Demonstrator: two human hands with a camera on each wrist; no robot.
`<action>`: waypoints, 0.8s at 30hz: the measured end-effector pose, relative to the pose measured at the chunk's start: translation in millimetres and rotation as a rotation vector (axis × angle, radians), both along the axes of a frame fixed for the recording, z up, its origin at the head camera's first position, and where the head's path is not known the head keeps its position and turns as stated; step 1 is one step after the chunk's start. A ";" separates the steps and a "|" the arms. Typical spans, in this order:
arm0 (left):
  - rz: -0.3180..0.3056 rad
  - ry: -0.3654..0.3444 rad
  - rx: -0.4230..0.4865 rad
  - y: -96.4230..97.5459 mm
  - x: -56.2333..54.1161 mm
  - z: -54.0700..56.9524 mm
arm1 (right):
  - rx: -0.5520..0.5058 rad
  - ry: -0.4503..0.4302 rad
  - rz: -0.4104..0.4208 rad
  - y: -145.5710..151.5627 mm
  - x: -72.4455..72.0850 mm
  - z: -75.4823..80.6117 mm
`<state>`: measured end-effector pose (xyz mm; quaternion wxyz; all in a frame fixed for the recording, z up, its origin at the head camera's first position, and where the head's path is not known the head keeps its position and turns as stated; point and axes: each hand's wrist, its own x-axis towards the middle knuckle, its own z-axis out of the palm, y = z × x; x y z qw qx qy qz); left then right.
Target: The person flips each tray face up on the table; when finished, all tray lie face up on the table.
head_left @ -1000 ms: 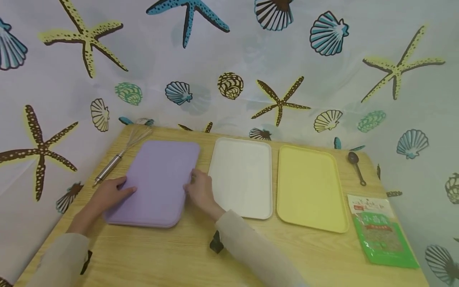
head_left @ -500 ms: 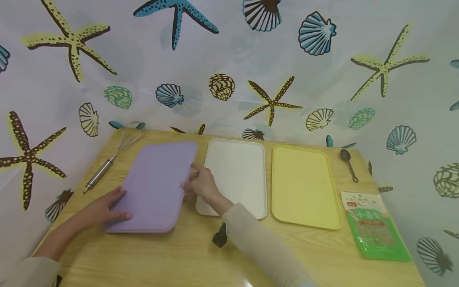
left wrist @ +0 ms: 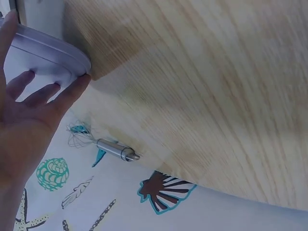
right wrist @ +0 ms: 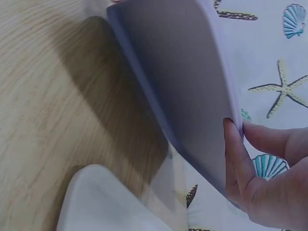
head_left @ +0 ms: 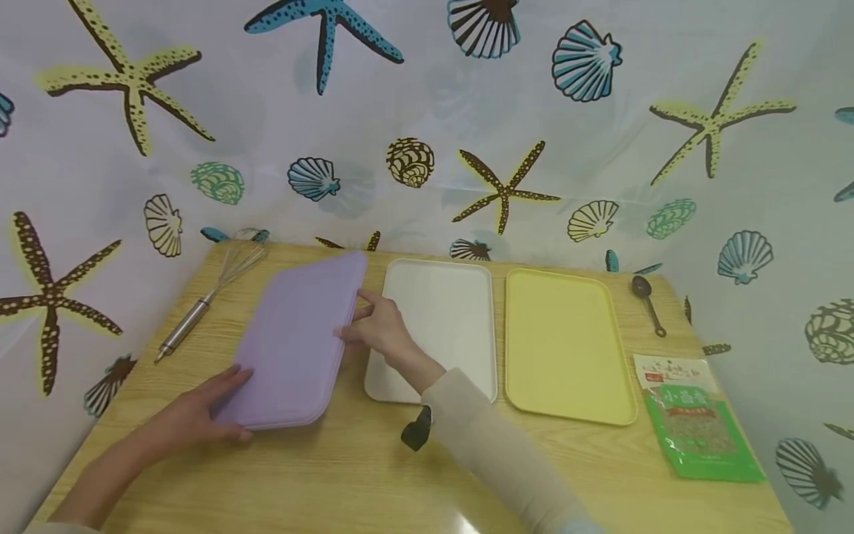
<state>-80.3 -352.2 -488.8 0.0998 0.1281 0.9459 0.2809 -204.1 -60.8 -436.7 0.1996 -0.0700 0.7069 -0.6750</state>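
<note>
In the head view a purple tray with rounded corners tilts up off the wooden table, its right side higher than its left. My right hand pinches the right edge; the right wrist view shows the thumb on one face of the purple tray and the fingers on the other. At the lower left corner my left hand holds the tray, fingers at the left edge and thumb by the near edge. The left wrist view shows several fingertips touching its rim.
A white tray lies right of the purple one, then a yellow tray. A whisk lies at the left edge. On the right are a dark spoon and a green packet. A patterned cloth surrounds the table.
The purple tray's right side has risen, so it tilts more steeply. My right hand has gone up with that edge, and my left thumb has slid off the top face toward the near edge.
</note>
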 end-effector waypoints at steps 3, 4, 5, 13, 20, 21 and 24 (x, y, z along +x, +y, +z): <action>-0.014 0.022 0.000 5.4 5.3 1.9 | -0.052 -0.028 0.019 5.1 0.6 9.3; -0.022 0.031 -0.006 6.9 6.5 2.5 | -0.070 -0.035 0.023 6.2 0.4 12.1; -0.030 0.041 -0.016 8.0 7.5 3.0 | -0.083 -0.038 0.025 7.0 0.2 15.1; -0.031 -0.023 0.094 25.8 14.2 14.9 | -0.245 -0.058 0.012 2.8 -1.5 35.1; 0.043 -0.011 0.124 48.1 21.7 22.4 | -0.397 -0.080 -0.037 -9.8 0.0 46.8; 0.055 -0.012 0.122 51.3 22.7 23.4 | -0.404 -0.084 -0.041 -11.2 0.2 48.0; 0.083 -0.024 0.108 60.8 25.3 26.6 | -0.420 -0.094 -0.040 -13.9 1.3 51.5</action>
